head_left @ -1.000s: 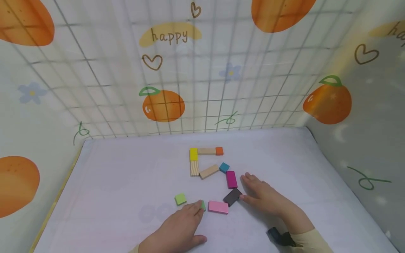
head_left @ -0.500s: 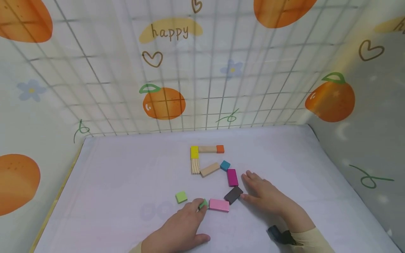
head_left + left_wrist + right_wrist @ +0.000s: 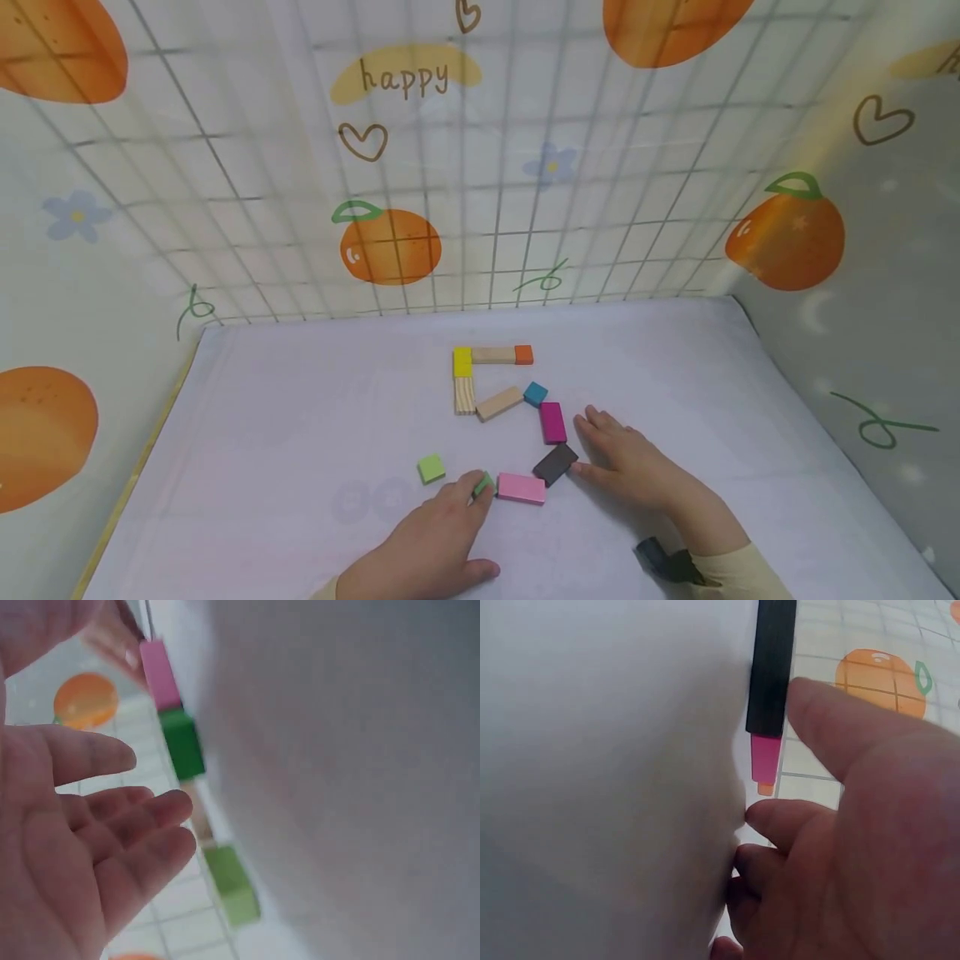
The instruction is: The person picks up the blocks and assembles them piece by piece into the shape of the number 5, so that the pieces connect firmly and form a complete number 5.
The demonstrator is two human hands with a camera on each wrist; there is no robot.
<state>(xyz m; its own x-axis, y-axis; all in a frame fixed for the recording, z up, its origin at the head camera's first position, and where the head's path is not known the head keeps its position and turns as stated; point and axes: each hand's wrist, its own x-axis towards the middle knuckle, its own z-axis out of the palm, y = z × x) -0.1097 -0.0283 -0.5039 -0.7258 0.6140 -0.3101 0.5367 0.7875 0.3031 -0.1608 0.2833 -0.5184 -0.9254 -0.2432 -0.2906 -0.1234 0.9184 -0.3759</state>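
My left hand (image 3: 431, 533) rests low over the table, and its fingers touch a green block (image 3: 483, 484). In the left wrist view those fingers are loosely bent, not wrapped round the green block (image 3: 181, 744). A pink block (image 3: 521, 489) lies against or very close to the green block's right side. On the right, my right hand (image 3: 633, 467) lies with fingers extended, its thumb at the black block (image 3: 556, 464). The right wrist view has the thumb tip touching or almost touching this black block (image 3: 772, 671). Beyond it sits a magenta block (image 3: 552, 423).
A light green block (image 3: 431, 468) lies left of the left hand. Farther back, a blue block (image 3: 536, 394), plain wood blocks (image 3: 499, 404), a yellow block (image 3: 462, 362) and an orange block (image 3: 524, 355) continue the bent line. A patterned curtain (image 3: 480, 167) surrounds the white tabletop (image 3: 300, 433).
My left fingers have shifted slightly on the green block, which has slid right and closed the gap to the pink block. My right hand stays in place.
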